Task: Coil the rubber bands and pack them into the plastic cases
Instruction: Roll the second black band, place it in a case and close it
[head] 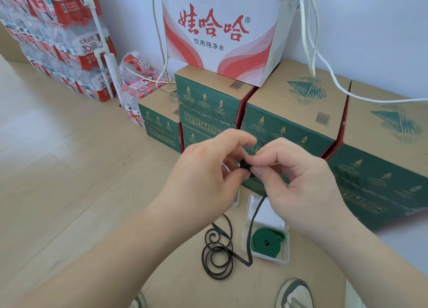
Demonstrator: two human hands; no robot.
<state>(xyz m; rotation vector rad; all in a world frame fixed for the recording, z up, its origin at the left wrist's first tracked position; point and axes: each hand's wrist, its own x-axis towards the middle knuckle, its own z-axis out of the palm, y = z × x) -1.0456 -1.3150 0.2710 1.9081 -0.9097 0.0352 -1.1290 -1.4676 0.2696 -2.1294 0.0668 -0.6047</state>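
Both hands meet above the floor in the head view. My left hand and my right hand pinch the small rolled start of a black rubber band between their fingertips. The band's free length hangs down past the case and lies in loose loops on the floor. An open clear plastic case sits on the floor below my right hand, with a coiled green rubber band inside. A second case's edge peeks out under my left hand, mostly hidden.
Green and brown cartons are stacked just behind the hands, with a white and red box of cables on top. Shrink-wrapped water bottles stand at the far left. My shoes show at the bottom edge. Wooden floor extends left.
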